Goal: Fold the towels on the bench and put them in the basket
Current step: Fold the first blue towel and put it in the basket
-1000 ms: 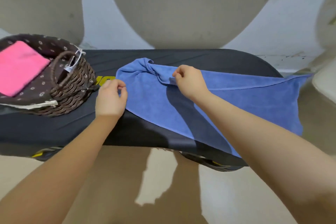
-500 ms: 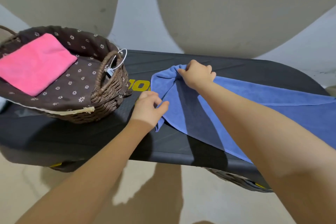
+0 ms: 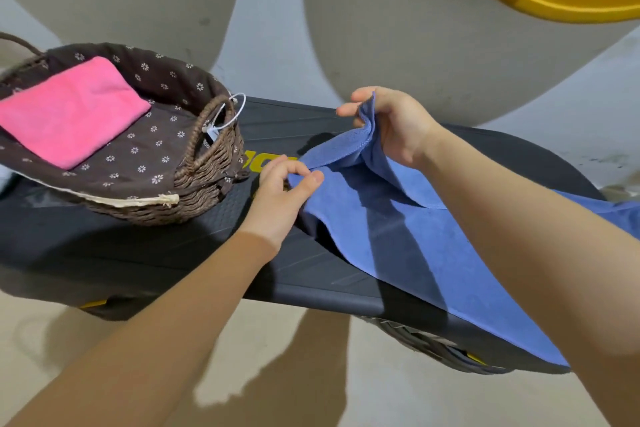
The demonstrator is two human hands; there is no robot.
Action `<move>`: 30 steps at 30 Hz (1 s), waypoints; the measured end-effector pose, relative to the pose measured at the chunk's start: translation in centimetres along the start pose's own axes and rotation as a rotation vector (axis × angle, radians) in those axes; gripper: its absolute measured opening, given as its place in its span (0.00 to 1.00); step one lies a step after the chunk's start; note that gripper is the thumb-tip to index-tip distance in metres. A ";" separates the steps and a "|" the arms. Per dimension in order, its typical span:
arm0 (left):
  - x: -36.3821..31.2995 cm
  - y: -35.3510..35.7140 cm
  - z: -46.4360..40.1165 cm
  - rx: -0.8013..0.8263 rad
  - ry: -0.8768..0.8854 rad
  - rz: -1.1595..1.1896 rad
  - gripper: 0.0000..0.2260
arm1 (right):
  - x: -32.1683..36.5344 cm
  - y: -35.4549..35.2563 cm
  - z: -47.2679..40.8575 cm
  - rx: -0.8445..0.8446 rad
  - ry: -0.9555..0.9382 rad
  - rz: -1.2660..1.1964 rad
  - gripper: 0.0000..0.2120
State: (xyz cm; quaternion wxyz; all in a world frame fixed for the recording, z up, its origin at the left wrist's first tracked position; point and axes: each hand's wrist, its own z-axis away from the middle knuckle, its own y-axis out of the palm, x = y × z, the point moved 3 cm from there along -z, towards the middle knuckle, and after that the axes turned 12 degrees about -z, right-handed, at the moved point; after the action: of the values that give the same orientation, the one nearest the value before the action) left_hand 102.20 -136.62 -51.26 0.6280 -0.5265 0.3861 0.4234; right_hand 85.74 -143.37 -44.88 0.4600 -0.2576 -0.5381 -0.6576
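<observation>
Item 1. Basket (image 3: 207, 180): woven wicker, lined with brown flowered cloth, with a loop handle carrying a white tag. It is set on the dark surface (image 3: 104, 253), well to the left of the left hand.

Item 2. Pink towel (image 3: 69, 111): folded flat and laid inside the basket, on the lining, toward the far left side.

Item 3. Left hand (image 3: 280, 191): held just right of the basket, low over the surface. The fingers are curled, and the near left edge of the blue towel is pinched between thumb and fingertips.

Item 4. Blue towel (image 3: 398, 239): spread unfolded over the surface, stretched from the left hand out to the right and hung over the near edge of the surface under the right forearm. One corner is raised above the surface; the rest is lain flat, with a fold line seen across the middle.

Item 5. Right hand (image 3: 394, 125): held above and to the right of the left hand, apart from it. The raised corner of the blue towel is clamped between thumb and curled fingers, and the cloth is draped down from the hand.
</observation>
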 end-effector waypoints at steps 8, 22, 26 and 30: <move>-0.7 1.2 -0.2 0.139 -0.019 -0.180 0.12 | 2.3 1.3 0.9 0.003 -0.160 0.267 0.13; -0.6 -8.4 4.8 0.128 0.035 -0.401 0.05 | -1.6 5.6 -2.8 -0.417 -0.356 1.245 0.09; 0.8 -10.1 5.4 0.083 0.045 -0.564 0.05 | -4.2 7.2 -4.1 -0.356 -0.320 1.172 0.10; 1.4 -11.0 5.6 -0.004 0.055 -0.624 0.07 | -6.5 7.7 -4.6 -0.195 -0.290 1.249 0.14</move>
State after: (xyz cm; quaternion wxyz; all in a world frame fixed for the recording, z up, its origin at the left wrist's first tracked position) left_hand 113.26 -131.90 -48.11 0.7161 -0.6319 0.2219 0.1967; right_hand 96.12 -145.52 -48.04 0.6531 -0.6490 -0.2813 -0.2706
